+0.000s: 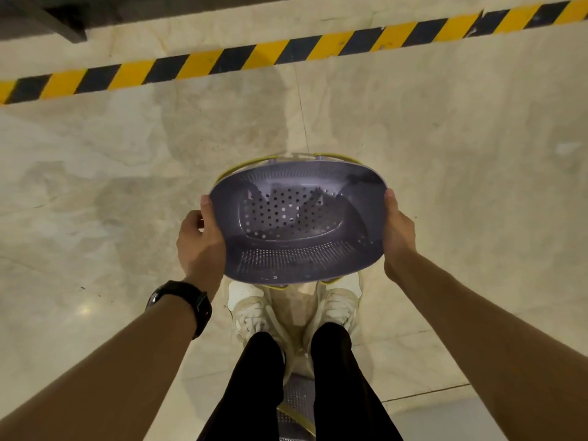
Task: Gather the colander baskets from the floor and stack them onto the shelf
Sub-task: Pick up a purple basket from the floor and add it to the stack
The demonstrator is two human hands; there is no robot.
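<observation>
A grey-purple oval colander basket [299, 256] with a perforated bottom and a yellow rim is held level above the floor, in front of my legs. My left hand [199, 240] grips its left rim, thumb over the edge. On the opposite rim my right hand [397, 230] holds it the same way. Another grey colander basket [297, 405] with a yellow edge lies on the floor between and behind my feet, mostly hidden by my legs.
A yellow-and-black hazard stripe [286, 52] crosses the pale marble floor ahead. A dark piece of furniture or shelf base [41, 17] shows at the top left corner. My white shoes [254, 310] stand just under the held basket.
</observation>
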